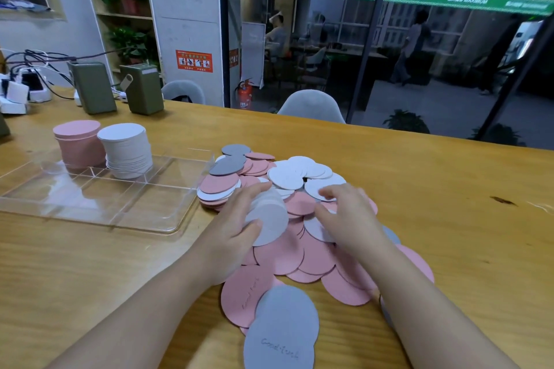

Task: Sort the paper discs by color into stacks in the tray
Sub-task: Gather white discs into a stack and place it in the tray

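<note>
On table point(90, 263), left hand point(236, 231) gripping white discs point(269, 219)

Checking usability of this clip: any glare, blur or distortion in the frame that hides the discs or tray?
Head view: wide-angle bending curves the table edge and the glass wall's green strip; the clear tray shows mainly as glinting edges; right hand fingertips slightly motion-blurred; left hand and its white discs sharp; pink stack and white stack evenly lit.
</note>
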{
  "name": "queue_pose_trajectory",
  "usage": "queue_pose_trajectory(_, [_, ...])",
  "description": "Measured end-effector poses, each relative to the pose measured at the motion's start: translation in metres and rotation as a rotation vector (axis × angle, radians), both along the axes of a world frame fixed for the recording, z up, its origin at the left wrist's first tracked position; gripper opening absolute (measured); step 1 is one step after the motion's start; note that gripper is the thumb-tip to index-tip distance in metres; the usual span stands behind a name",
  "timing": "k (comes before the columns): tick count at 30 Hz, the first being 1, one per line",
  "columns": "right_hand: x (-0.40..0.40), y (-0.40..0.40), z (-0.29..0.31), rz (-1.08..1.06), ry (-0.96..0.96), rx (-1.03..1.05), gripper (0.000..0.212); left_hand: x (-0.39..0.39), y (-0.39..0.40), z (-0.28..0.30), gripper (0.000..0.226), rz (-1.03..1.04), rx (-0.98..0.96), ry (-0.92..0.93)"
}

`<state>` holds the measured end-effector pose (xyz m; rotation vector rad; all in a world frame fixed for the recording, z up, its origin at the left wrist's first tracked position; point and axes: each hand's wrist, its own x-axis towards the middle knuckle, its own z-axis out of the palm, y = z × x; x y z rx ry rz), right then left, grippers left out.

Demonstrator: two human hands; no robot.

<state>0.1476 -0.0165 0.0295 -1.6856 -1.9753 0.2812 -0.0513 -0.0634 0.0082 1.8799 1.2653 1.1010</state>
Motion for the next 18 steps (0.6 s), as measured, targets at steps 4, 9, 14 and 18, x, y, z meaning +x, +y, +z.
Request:
queue_pose_trajectory(4, [0.011, 0.004, 0.002, -0.015, -0.173, -0.18, 0.058, 0.0, -0.001, 0.0, 0.049, -0.014, -0.019, 0.004])
queue_pose_trajectory(9, [0.008, 0.003, -0.001, 0.026, -0.159, -0.265, 0.059, 0.0, 0.0, -0.003, 0.054, 0.004, -0.096, -0.102])
queue_pose_trajectory(14, [0.011, 0.001, 0.002, 0.035, 0.045, -0.269, 0.036, 0.001, -0.003, 0.0, 0.068, 0.012, -0.071, -0.146])
queue_pose_trajectory(18, [0.02, -0.001, 0.009, 0.146, 0.111, -0.227, 0.009, 0.002, -0.002, 0.0, 0.054, 0.05, -0.101, -0.256])
